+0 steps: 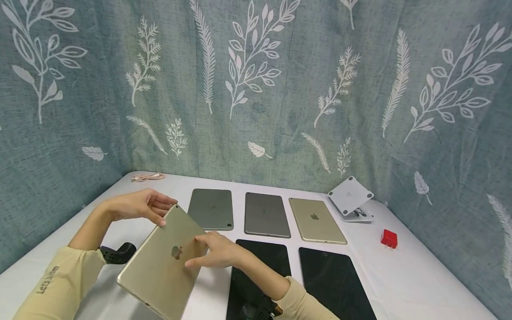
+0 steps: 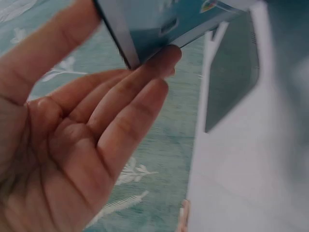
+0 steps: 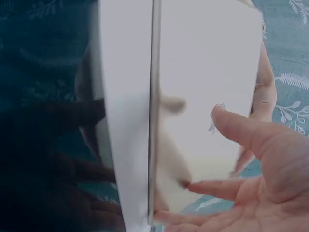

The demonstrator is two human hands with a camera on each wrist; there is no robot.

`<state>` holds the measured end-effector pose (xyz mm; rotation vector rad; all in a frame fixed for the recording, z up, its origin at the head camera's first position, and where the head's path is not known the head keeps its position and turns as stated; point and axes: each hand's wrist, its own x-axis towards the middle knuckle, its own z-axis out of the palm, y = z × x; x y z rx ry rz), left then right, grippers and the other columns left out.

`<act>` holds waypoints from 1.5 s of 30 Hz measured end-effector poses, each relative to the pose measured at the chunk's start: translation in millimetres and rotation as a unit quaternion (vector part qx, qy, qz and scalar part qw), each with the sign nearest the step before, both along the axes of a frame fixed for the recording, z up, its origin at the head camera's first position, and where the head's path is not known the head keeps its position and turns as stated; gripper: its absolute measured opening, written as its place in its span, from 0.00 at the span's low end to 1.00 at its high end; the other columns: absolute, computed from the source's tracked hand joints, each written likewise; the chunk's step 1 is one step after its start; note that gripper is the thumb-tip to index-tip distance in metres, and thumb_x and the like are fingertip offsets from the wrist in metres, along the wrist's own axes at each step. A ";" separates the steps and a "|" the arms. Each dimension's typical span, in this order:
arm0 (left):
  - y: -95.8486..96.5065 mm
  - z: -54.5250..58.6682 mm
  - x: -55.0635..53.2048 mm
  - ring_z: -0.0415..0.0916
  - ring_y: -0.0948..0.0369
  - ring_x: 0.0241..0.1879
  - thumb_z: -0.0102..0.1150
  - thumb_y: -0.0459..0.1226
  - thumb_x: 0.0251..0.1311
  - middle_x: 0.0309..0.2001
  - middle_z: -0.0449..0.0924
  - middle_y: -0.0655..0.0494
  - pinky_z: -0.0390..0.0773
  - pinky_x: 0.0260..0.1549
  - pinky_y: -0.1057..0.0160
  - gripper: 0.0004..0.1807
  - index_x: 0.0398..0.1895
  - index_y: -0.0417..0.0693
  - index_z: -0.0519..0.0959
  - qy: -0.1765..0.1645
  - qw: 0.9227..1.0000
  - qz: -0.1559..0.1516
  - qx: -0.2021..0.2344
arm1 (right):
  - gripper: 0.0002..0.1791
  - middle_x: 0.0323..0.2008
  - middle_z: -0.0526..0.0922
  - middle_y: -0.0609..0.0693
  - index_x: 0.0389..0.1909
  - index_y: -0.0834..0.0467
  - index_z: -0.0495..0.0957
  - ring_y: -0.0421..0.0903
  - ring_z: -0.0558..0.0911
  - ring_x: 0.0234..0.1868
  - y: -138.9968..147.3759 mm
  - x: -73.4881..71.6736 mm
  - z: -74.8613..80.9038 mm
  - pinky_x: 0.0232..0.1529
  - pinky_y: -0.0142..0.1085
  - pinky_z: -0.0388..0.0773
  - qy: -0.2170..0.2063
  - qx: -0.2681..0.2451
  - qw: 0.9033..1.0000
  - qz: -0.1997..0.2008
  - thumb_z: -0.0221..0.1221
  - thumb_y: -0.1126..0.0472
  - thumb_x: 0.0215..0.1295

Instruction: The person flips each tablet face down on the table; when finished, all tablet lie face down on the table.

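A gold tablet (image 1: 160, 266) is held up tilted over the table's front left, its apple-marked back towards the head view. My left hand (image 1: 138, 206) pinches its upper corner, thumb on the back and fingers on the screen side. In the left wrist view, that corner shows a bluish screen (image 2: 166, 29) with small icons. My right hand (image 1: 218, 251) touches the gold back with extended fingers. Its thumb (image 3: 236, 128) lies by the logo in the right wrist view, and other fingertips are at the tablet's edge. A black-screened tablet (image 1: 262, 258) lies beneath the right forearm.
In the back row lie a dark green-grey tablet (image 1: 210, 209), a grey tablet (image 1: 266, 214) and another gold tablet (image 1: 318, 221). A second black-screened tablet (image 1: 336, 282) lies in front. Silver stand (image 1: 350, 196) and red plug adapter (image 1: 389, 239) are right; a coiled cable (image 1: 148, 177) is back left.
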<state>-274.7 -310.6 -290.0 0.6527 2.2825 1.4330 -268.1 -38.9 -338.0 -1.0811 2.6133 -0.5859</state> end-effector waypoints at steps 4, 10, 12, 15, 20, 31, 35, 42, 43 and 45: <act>0.9 -6.0 -2.9 0.65 0.45 0.66 0.66 0.32 0.55 0.66 0.61 0.28 0.76 0.55 0.60 0.46 0.69 0.20 0.49 -0.010 1.000 -0.005 0.000 | 0.43 0.67 0.70 0.51 0.70 0.59 0.63 0.47 0.68 0.69 0.4 2.7 2.5 0.65 0.38 0.69 0.014 0.023 1.000 -0.003 0.64 0.43 0.57; 0.7 -8.9 -4.0 0.64 0.44 0.66 0.66 0.33 0.56 0.66 0.61 0.27 0.76 0.56 0.60 0.46 0.69 0.20 0.49 -0.008 1.000 -0.013 -0.003 | 0.42 0.65 0.73 0.50 0.69 0.59 0.65 0.46 0.71 0.66 2.5 3.3 5.7 0.61 0.37 0.72 0.021 0.036 0.999 0.000 0.65 0.43 0.57; 1.6 -8.7 -3.8 0.64 0.41 0.66 0.66 0.32 0.56 0.65 0.62 0.27 0.76 0.56 0.59 0.46 0.68 0.18 0.48 -0.009 1.000 -0.019 -0.007 | 0.41 0.64 0.74 0.49 0.68 0.58 0.67 0.45 0.73 0.65 3.8 2.7 6.4 0.60 0.36 0.73 0.025 0.041 0.999 -0.003 0.65 0.43 0.57; 4.5 -9.7 -4.9 0.66 0.40 0.64 0.67 0.32 0.55 0.63 0.65 0.26 0.76 0.55 0.58 0.47 0.67 0.17 0.48 -0.012 0.999 -0.026 -0.017 | 0.38 0.60 0.77 0.49 0.65 0.57 0.71 0.45 0.75 0.61 5.6 1.5 6.5 0.56 0.34 0.75 0.037 0.048 0.998 -0.006 0.66 0.43 0.56; 13.1 -16.0 -8.6 0.70 0.39 0.61 0.69 0.30 0.52 0.60 0.70 0.27 0.77 0.54 0.54 0.46 0.65 0.15 0.51 -0.011 0.999 -0.024 -0.047 | 0.26 0.37 0.83 0.44 0.49 0.57 0.80 0.38 0.78 0.38 6.7 2.7 7.2 0.34 0.28 0.74 0.071 0.065 0.995 -0.007 0.68 0.46 0.53; 32.6 -29.7 -12.1 0.77 0.44 0.56 0.73 0.27 0.43 0.55 0.77 0.33 0.79 0.52 0.53 0.43 0.61 0.17 0.62 0.014 0.988 0.026 -0.154 | 0.21 0.19 0.67 0.41 0.17 0.53 0.70 0.36 0.66 0.23 11.6 5.2 9.6 0.22 0.28 0.62 0.120 0.117 0.986 -0.019 0.70 0.47 0.51; 39.8 -30.9 -11.6 0.79 0.46 0.53 0.74 0.26 0.40 0.52 0.80 0.35 0.79 0.51 0.53 0.40 0.58 0.19 0.67 0.027 0.983 0.031 -0.177 | 0.21 0.18 0.68 0.41 0.16 0.54 0.70 0.37 0.66 0.22 12.8 5.8 9.6 0.21 0.28 0.63 0.130 0.131 0.982 -0.028 0.70 0.47 0.51; 48.0 -27.3 -8.6 0.82 0.51 0.49 0.75 0.26 0.38 0.48 0.83 0.40 0.80 0.50 0.57 0.32 0.52 0.26 0.76 0.043 0.976 0.026 -0.211 | 0.21 0.16 0.69 0.41 0.15 0.53 0.72 0.37 0.67 0.21 12.8 7.6 9.4 0.21 0.28 0.63 0.154 0.151 0.976 -0.019 0.70 0.46 0.50; 49.6 -26.3 -7.9 0.82 0.51 0.49 0.75 0.26 0.38 0.48 0.83 0.41 0.80 0.50 0.57 0.30 0.50 0.27 0.78 0.047 0.974 0.025 -0.220 | 0.21 0.16 0.69 0.40 0.14 0.53 0.72 0.37 0.67 0.21 12.9 7.7 9.4 0.21 0.28 0.63 0.157 0.153 0.975 -0.020 0.70 0.46 0.50; 53.5 -24.6 -6.1 0.82 0.54 0.47 0.75 0.26 0.38 0.46 0.84 0.44 0.80 0.49 0.58 0.28 0.48 0.31 0.80 0.056 0.968 0.031 -0.242 | 0.22 0.15 0.69 0.40 0.14 0.53 0.71 0.37 0.66 0.21 13.2 8.0 9.4 0.21 0.28 0.63 0.161 0.155 0.975 -0.020 0.71 0.45 0.50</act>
